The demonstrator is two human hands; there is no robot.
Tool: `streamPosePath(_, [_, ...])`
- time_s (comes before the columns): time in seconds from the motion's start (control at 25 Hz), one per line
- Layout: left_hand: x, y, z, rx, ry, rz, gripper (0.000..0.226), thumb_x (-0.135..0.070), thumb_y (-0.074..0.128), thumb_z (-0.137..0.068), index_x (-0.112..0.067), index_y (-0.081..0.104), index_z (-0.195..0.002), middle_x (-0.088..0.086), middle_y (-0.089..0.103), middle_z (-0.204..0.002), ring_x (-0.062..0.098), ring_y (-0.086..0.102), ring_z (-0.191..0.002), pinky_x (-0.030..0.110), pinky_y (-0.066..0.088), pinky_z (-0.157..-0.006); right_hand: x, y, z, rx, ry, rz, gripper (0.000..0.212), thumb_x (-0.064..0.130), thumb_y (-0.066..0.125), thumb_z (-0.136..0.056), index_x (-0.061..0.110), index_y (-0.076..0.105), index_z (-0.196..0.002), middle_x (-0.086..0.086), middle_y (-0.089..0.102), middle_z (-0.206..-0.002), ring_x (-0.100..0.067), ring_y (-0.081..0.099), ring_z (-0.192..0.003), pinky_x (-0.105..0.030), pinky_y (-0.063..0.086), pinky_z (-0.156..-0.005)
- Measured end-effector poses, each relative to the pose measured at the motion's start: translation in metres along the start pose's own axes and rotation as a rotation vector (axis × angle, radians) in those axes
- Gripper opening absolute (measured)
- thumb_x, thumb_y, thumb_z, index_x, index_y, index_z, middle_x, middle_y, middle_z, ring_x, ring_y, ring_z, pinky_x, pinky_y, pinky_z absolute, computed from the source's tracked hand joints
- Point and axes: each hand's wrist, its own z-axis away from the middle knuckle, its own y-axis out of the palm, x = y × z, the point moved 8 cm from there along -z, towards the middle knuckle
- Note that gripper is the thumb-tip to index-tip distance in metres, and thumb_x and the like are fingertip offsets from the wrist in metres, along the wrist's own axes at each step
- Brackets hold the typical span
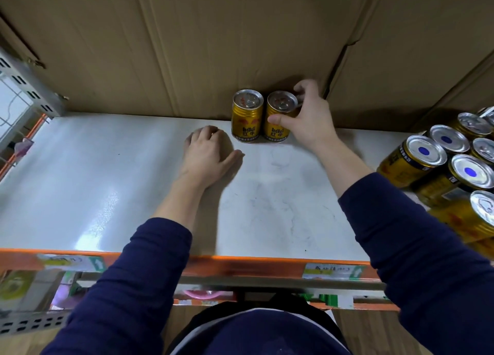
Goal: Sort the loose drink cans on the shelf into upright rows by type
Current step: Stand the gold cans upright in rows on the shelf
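Observation:
Two gold Red Bull cans stand upright side by side at the back of the white shelf (267, 194), against the cardboard. My right hand (310, 116) grips the right can (276, 126), thumb on its front and fingers round its far side. The left can (246, 119) stands free, touching or nearly touching the other. My left hand (207, 154) rests on the shelf just left of the cans, fingers curled under, holding nothing I can see. A heap of loose gold cans (441, 167) lies at the right edge, some on their sides, some showing blue-dotted bottoms.
A cardboard wall (213, 47) closes the back of the shelf. An orange rail (240, 263) with price labels runs along the front edge. A grey perforated upright (26, 87) stands at the far left. Lower shelves with goods show below.

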Motion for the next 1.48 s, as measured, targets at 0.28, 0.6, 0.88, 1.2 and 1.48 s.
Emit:
streamPosePath(0.28, [-0.019, -0.008, 0.013, 0.051, 0.009, -0.001, 0.044, -0.034, 0.058, -0.089, -0.006, 0.060, -0.122, 0.013, 0.053, -0.132, 0.034, 0.046, -0.120, 0.038, 0.039, -0.096, -0.016, -0.015, 0.026, 0.097, 0.021, 0.000, 0.063, 0.025, 0.080, -0.077, 0.014, 0.049, -0.132, -0.008, 0.060, -0.123, -0.021, 0.057, -0.110, -0.035, 0.047, -0.095])
streamPosePath(0.6, [-0.174, 0.000, 0.034, 0.081, 0.260, 0.372, 0.033, -0.028, 0.063, -0.091, -0.013, 0.065, -0.120, 0.004, 0.065, -0.119, 0.021, 0.059, -0.107, 0.028, 0.041, -0.088, -0.067, -0.172, 0.122, -0.192, -0.035, 0.194, 0.023, 0.021, 0.069, -0.085, 0.014, 0.070, -0.107, -0.001, 0.069, -0.100, -0.017, 0.062, -0.090, -0.025, 0.047, -0.082])
streamPosePath(0.88, [-0.318, 0.036, 0.072, 0.248, 0.419, 0.615, 0.042, -0.031, 0.069, -0.085, -0.017, 0.062, -0.124, 0.000, 0.065, -0.116, 0.012, 0.060, -0.100, 0.031, 0.049, -0.091, -0.142, -0.280, 0.217, -0.311, 0.134, 0.367, 0.026, 0.022, 0.075, -0.082, 0.007, 0.071, -0.103, -0.009, 0.069, -0.100, -0.023, 0.059, -0.096, -0.015, 0.032, -0.080])
streamPosePath(1.2, [-0.376, 0.057, 0.086, 0.201, 0.295, 0.625, 0.063, -0.048, 0.080, -0.069, -0.019, 0.054, -0.119, -0.003, 0.063, -0.118, 0.014, 0.057, -0.107, 0.038, 0.050, -0.092, -0.176, -0.275, 0.225, -0.116, 0.156, 0.490, 0.071, 0.044, 0.079, -0.072, 0.015, 0.054, -0.132, -0.007, 0.057, -0.126, -0.029, 0.046, -0.122, -0.039, 0.035, -0.103])
streamPosePath(1.48, [-0.311, 0.028, 0.087, 0.032, 0.159, 0.598, 0.057, -0.047, 0.080, -0.069, -0.019, 0.058, -0.114, -0.002, 0.065, -0.107, 0.014, 0.059, -0.095, 0.024, 0.049, -0.075, -0.180, -0.257, 0.232, -0.029, 0.135, 0.067, 0.062, 0.032, 0.082, -0.069, 0.026, 0.056, -0.124, 0.001, 0.047, -0.111, -0.003, 0.048, -0.093, -0.001, 0.034, -0.078])
